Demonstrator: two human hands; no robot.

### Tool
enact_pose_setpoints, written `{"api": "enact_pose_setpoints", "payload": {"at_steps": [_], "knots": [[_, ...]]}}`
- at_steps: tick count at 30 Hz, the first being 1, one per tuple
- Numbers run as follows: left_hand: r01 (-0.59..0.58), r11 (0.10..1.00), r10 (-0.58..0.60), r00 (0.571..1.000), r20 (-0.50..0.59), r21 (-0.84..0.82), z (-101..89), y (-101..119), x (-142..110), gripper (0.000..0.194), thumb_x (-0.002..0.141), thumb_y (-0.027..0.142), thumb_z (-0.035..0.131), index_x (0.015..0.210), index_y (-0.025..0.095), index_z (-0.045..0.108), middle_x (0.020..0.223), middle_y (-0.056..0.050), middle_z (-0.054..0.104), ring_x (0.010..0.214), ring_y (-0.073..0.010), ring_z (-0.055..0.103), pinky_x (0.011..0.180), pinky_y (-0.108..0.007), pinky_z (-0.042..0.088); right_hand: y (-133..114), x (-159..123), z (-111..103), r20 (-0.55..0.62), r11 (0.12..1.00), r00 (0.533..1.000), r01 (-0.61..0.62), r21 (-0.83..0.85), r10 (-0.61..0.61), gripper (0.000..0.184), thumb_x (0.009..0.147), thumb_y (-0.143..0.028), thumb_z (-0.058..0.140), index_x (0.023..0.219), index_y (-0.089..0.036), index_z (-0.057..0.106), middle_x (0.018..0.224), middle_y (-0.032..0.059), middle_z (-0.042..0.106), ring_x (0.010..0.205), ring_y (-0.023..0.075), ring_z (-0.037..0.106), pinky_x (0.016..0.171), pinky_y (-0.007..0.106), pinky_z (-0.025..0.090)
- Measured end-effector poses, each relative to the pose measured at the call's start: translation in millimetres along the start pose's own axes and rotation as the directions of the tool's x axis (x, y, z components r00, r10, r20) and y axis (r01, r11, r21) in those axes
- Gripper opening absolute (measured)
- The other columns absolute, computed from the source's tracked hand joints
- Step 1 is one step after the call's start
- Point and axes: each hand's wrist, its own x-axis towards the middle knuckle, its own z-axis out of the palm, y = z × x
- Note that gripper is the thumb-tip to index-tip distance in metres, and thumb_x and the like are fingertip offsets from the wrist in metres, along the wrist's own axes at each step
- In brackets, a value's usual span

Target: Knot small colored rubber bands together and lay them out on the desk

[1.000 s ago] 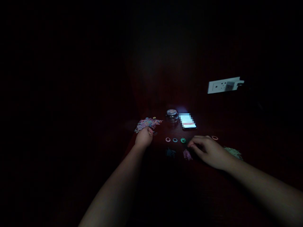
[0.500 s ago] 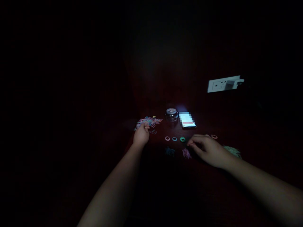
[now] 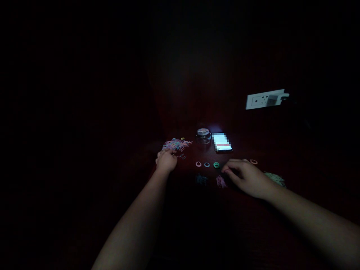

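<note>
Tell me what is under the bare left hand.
The bare left hand overlaps the near edge of a multicoloured heap of small, thin bands, and a few loose bands lie just to its right. Whatever is directly beneath the palm and fingers is hidden.

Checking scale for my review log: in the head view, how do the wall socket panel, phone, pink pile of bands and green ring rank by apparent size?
Largest to smallest, as they look:
1. wall socket panel
2. phone
3. pink pile of bands
4. green ring
</note>
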Motion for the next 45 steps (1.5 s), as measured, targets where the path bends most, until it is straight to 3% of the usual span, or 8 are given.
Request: {"api": "enact_pose_setpoints", "payload": {"at_steps": [12, 15, 17, 19, 21, 26, 29, 45], "knots": [[0.055, 0.986, -0.061, 0.997, 0.035, 0.155, -6.5, -1, 1, 0.025, 0.084, 0.039, 0.055, 0.092, 0.022, 0.071, 0.122, -0.014, 0.062, 0.116, -0.0378, 0.052, 0.089, -0.052, 0.048, -1, 1, -5, -0.079, 0.999, 0.996, -0.041, -0.007, 0.041, 0.02, 0.09, -0.026, 0.048, 0.085, -0.022, 0.067, 0.086, 0.0029, 0.071, 0.08, 0.0204, 0.065, 0.078, 0.036, 0.045], [0.025, 0.991, -0.031, 0.999, 0.044, 0.13, -7.3, 2, 1, 0.026, 0.087, 0.038, 0.052, 0.091, 0.019, 0.07, 0.119, -0.015, 0.063, 0.116, -0.0366, 0.053, 0.091, -0.05, 0.047, 1, 2, -4, -0.11, 0.996, 0.99, -0.091, 0.016, 0.093, 0.02, 0.09, -0.028, 0.047, 0.087, -0.022, 0.066, 0.084, 0.0031, 0.07, 0.075, 0.0197, 0.063, 0.072, 0.034, 0.046], [-0.084, 0.995, 0.08, 0.994, 0.074, 0.059, -8.3, 11, -3, 0.026, 0.09, 0.037, 0.049, 0.092, 0.02, 0.069, 0.113, -0.011, 0.066, 0.111, -0.0292, 0.057, 0.093, -0.041, 0.047, 2, 2, -3, -0.128, 0.994, 0.986, -0.108, 0.024, 0.11, 0.019, 0.089, -0.029, 0.048, 0.087, -0.021, 0.065, 0.08, 0.0025, 0.069, 0.07, 0.0185, 0.062, 0.068, 0.032, 0.045], [-0.313, 0.944, 0.325, 0.938, 0.123, -0.11, -9.0, 27, -13, 0.023, 0.092, 0.034, 0.048, 0.092, 0.019, 0.066, 0.102, -0.006, 0.068, 0.098, -0.0202, 0.061, 0.09, -0.031, 0.047, 1, 3, -1, -0.146, 0.995, 0.985, -0.093, 0.033, 0.097, 0.016, 0.088, -0.028, 0.051, 0.087, -0.02, 0.065, 0.075, 0.0015, 0.066, 0.067, 0.017, 0.06, 0.066, 0.031, 0.045], [-0.513, 0.808, 0.568, 0.809, 0.149, -0.292, -9.6, 45, -28, 0.021, 0.092, 0.033, 0.049, 0.091, 0.018, 0.064, 0.094, -0.004, 0.068, 0.087, -0.0175, 0.062, 0.081, -0.028, 0.048, -1, 2, 1, -0.155, 0.997, 0.986, -0.053, 0.057, 0.061, 0.014, 0.085, -0.028, 0.055, 0.091, -0.02, 0.065, 0.074, 0.0006, 0.063, 0.066, 0.0157, 0.059, 0.065, 0.029, 0.045], [-0.624, 0.663, 0.727, 0.668, 0.158, -0.413, -11.4, 81, -60, 0.016, 0.091, 0.029, 0.051, 0.09, 0.018, 0.062, 0.091, -0.002, 0.065, 0.082, -0.0151, 0.058, 0.074, -0.026, 0.045, -4, 0, 3, -0.146, 0.987, 0.989, 0.026, 0.156, -0.003, 0.02, 0.084, -0.029, 0.061, 0.102, -0.019, 0.064, 0.078, 0.0016, 0.062, 0.069, 0.0152, 0.058, 0.062, 0.027, 0.046], [-0.627, 0.642, 0.747, 0.64, 0.178, -0.442, -11.3, 85, -65, 0.018, 0.092, 0.031, 0.051, 0.09, 0.018, 0.062, 0.09, -0.002, 0.064, 0.082, -0.0151, 0.058, 0.074, -0.026, 0.044, -6, 0, 2, -0.154, 0.983, 0.988, 0.048, 0.179, -0.02, 0.017, 0.085, -0.029, 0.06, 0.099, -0.019, 0.065, 0.076, 0.0018, 0.061, 0.069, 0.0154, 0.057, 0.064, 0.028, 0.047], [-0.597, 0.59, 0.773, 0.613, 0.165, -0.544, -6.1, 87, -68, 0.014, 0.089, 0.029, 0.057, 0.089, 0.018, 0.065, 0.091, -0.003, 0.066, 0.077, -0.0127, 0.059, 0.07, -0.024, 0.046, -10, 1, -1, -0.095, 0.975, 0.995, -0.001, 0.223, 0.023, 0.017, 0.087, -0.031, 0.056, 0.081, -0.018, 0.064, 0.069, 0.0009, 0.059, 0.062, 0.0139, 0.053, 0.058, 0.027, 0.044]]}}
